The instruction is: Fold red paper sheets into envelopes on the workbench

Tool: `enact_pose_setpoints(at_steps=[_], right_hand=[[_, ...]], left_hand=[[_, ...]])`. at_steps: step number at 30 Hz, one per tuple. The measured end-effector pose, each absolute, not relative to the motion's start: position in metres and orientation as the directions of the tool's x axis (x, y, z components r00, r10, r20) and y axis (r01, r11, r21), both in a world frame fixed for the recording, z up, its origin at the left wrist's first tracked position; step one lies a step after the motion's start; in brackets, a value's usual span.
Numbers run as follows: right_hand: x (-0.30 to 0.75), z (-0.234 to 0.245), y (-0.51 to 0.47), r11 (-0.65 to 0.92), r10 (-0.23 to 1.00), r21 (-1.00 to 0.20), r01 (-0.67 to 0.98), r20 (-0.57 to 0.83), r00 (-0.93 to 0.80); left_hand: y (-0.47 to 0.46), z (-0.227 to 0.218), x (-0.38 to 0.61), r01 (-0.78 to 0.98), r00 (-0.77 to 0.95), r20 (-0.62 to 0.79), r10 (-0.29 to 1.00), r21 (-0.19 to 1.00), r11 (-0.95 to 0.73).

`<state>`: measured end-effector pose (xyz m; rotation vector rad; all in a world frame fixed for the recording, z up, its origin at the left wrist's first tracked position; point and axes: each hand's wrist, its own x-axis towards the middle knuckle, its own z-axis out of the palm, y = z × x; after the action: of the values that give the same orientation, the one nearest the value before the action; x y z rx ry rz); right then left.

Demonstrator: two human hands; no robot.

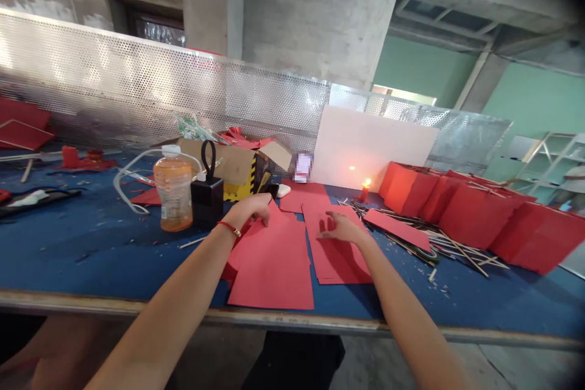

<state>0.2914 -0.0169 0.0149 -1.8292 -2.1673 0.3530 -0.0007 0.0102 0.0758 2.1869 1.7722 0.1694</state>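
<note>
bare forearms (171, 298) come in nearest my camera, crossing the wooden table edge, dark trousers (292, 362) below it. two hands out over red paper, both visible on my feed. left hand (256, 208), red cord bracelet (230, 229) at the wrist, sits at the far left part of the left paper stack (274, 265); fingers bent downward, and i cannot tell whether they pinch a sheet. right hand (339, 228) is over the right paper stack (342, 265), fingers loosely curled and parted, gap between thumb and fingers, nothing seen in it. stacks lie side by side on the blue tabletop (109, 265), narrow strip of blue between; left one is uneven, sheets offset, near end close to the table edge. more red paper (313, 193) lies just behind them.

left of the left hand i get a black box-shaped device (207, 202) with a loop strap, beside it a bottle (172, 198) of orange liquid, clear tubing (125, 195) next to that. opened cardboard box (214, 161) behind. right side: lit red candle (364, 194) before a pale board (372, 140), red card strip (397, 228) on scattered thin sticks (470, 256), row of standing red paper forms (475, 213) at far right. perforated metal screen (269, 94) runs along the back.
</note>
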Motion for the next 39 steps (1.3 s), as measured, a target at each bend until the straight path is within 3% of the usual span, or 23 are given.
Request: enact_pose_setpoints(at_steps=[3, 6, 12, 15, 19, 22, 27, 29, 31, 35, 39], right_hand=[[0.299, 0.013, -0.016, 0.123, 0.983, -0.330, 0.936, -0.089, -0.160], [0.300, 0.013, -0.016, 0.095, 0.985, -0.355, 0.930, -0.102, -0.139], [0.298, 0.015, -0.016, 0.061, 0.994, -0.400, 0.915, -0.058, -0.092], [0.294, 0.016, -0.016, 0.060, 0.998, -0.314, 0.948, 0.002, -0.063], [0.291, 0.017, -0.015, -0.001, 0.993, -0.212, 0.977, 0.113, 0.026], [0.296, 0.018, -0.013, -0.009, 0.979, -0.250, 0.968, 0.197, 0.059], [0.306, 0.020, -0.009, 0.073, 0.970, -0.462, 0.884, 0.239, 0.045], [0.308, 0.022, -0.010, 0.074, 0.969, -0.433, 0.898, 0.245, 0.038], [0.312, 0.023, -0.011, -0.022, 0.960, -0.334, 0.942, 0.257, 0.113], [0.332, 0.025, -0.014, -0.313, 0.931, -0.165, 0.935, 0.140, 0.337], [0.354, 0.022, -0.010, -0.391, 0.917, -0.218, 0.894, -0.009, 0.399]], left_hand=[[0.006, 0.080, -0.005, 0.972, 0.145, -0.168, 0.975, 0.206, -0.109], [0.002, 0.084, -0.005, 0.988, 0.099, -0.149, 0.984, 0.136, -0.079], [-0.013, 0.094, 0.000, 0.999, 0.004, 0.123, 0.992, 0.047, -0.010], [-0.014, 0.094, 0.003, 0.992, 0.061, 0.252, 0.966, 0.091, -0.086], [-0.006, 0.084, 0.015, 0.960, 0.156, 0.277, 0.948, 0.185, -0.211], [0.000, 0.072, 0.025, 0.937, 0.212, 0.261, 0.942, 0.221, -0.272], [0.002, 0.054, 0.036, 0.887, 0.314, 0.216, 0.924, 0.280, -0.367], [0.003, 0.048, 0.039, 0.848, 0.382, 0.191, 0.904, 0.317, -0.425], [0.006, 0.040, 0.042, 0.811, 0.449, 0.169, 0.877, 0.336, -0.480], [0.011, 0.023, 0.049, 0.709, 0.588, 0.195, 0.785, 0.344, -0.616], [0.013, 0.007, 0.052, 0.646, 0.693, 0.179, 0.699, 0.278, -0.711]])
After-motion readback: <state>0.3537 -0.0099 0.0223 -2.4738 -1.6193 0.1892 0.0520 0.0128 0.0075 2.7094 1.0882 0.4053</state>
